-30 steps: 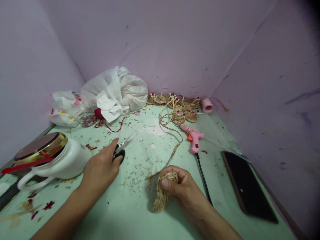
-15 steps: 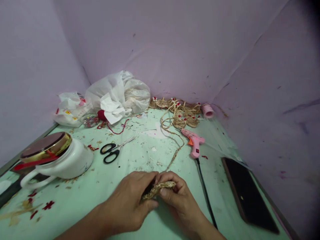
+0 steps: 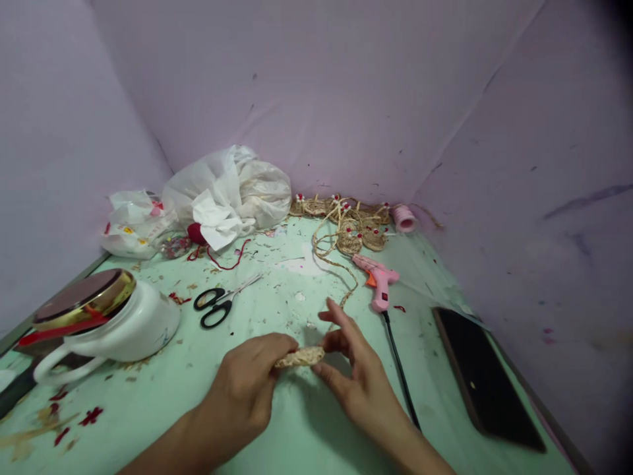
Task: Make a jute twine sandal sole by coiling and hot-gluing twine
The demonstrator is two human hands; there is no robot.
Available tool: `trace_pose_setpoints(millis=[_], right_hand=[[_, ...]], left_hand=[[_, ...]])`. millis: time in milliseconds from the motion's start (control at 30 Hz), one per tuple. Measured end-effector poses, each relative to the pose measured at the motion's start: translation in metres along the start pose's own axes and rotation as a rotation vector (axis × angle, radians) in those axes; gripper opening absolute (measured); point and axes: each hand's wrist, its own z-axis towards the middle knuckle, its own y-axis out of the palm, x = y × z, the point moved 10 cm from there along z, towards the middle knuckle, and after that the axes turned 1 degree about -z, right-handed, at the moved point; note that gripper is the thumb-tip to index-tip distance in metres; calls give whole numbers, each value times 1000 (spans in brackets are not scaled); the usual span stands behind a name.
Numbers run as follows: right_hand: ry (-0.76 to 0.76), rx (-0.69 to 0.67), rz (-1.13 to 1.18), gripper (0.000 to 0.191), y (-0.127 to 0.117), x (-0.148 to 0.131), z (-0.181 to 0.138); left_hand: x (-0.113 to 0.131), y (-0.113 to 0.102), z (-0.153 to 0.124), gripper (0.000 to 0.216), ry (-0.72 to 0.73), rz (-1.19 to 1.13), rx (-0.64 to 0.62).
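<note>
A small piece of coiled, braided straw cord (image 3: 301, 357) is held edge-on above the near part of the table. My left hand (image 3: 244, 379) is closed on its left end, thumb and fingers pinching it. At its right end is my right hand (image 3: 363, 369), fingers spread and curved, thumb close to the edge; whether it touches I cannot tell. Behind the right hand, a length of braided cord (image 3: 346, 265) runs back to finished straw coils (image 3: 350, 243) with red and white beads. A pink glue gun (image 3: 380, 284) lies right of this cord.
Black-handled scissors (image 3: 217, 309) lie left of centre. A white pot (image 3: 143, 323) with a gold-rimmed lid stands at left. White plastic bags (image 3: 227, 188) and red yarn (image 3: 196, 233) are at the back left. A dark phone or tablet (image 3: 487, 376), a pink spool (image 3: 404, 219) and the glue gun's black cable (image 3: 398, 363) are at right.
My right hand has let go of the straw coil and spread its fingers, shifting slightly right. My left hand keeps the coil, now turned flatter. The view has shifted slightly.
</note>
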Motion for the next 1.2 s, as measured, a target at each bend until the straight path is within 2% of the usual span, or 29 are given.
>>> trace_pose_setpoints(millis=[100,200,267,333,433,567,667,767,833,900,1000,1100,1200], right_hand=[[88,266,-74,61,-48,11,8],[78,543,-346,68,-103,4,11],[199,585,-664,59,-125,6,16],[368,490,-903,53,-133,17,25],[548,342,-969,52,-134,35,37],[563,347,-870,30,-134,39,53],[568,358,-677,15,-135,47,60],[558,331,-403,9,-128,51,64],[531,295,-249,8,-116,43,64],[469,265,-121,21,-103,29,61],[268,245,60,37,-86,1,49],[144,134,52,36,-72,-5,22],[105,27,-26,31,-64,11,-11]], left_hand=[[-1,-12,-3,44,83,124,104],[-3,-16,-5,45,124,223,142],[-5,-15,-6,46,122,255,131],[-7,-12,-7,47,116,263,117],[-11,-9,-9,48,99,246,113],[-14,-8,-10,47,79,214,108],[-15,-9,-9,45,59,205,107],[-18,-11,-7,44,29,212,103],[-22,-12,-6,45,3,222,104],[-26,-13,-6,44,-23,220,112],[-32,-13,-7,42,-43,209,131],[-36,-12,-8,43,-43,213,137],[-42,-8,-9,43,-56,204,116]])
